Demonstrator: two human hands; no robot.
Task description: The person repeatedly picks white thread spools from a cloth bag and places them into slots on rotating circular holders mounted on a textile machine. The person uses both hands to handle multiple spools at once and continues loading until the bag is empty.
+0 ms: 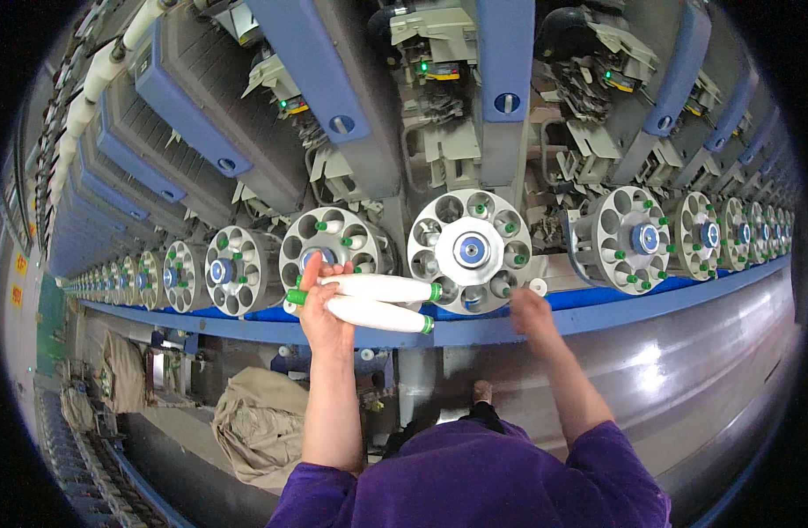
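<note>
Two white bobbins are fanning out from the left hand

The left hand (pixel 326 315) is grasping two plump bobbins in front of a long row of round holders, its fingers closing around their left ends. The upper bobbin (pixel 382 288) is lying nearly level, while the lower bobbin (pixel 373 313) is sloping slightly down to the right, so a gap is opening between their tips. Both are showing smooth, clean white bodies, swelling along the middle and tapering toward the right, where short, bright green ends are sticking out. Another green end (pixel 296 297) is poking past the left side of the hand.

The right hand (pixel 532 314) is hovering near the lower right of the closest holder (pixel 448 255), blurring. Its fingers are looking curled, but I cannot tell whether they are grasping anything. That holder is carrying green-tipped pieces (pixel 510 228) around its blue hub (pixel 471 250). A blue rail (pixel 474 329) is running below.
</note>
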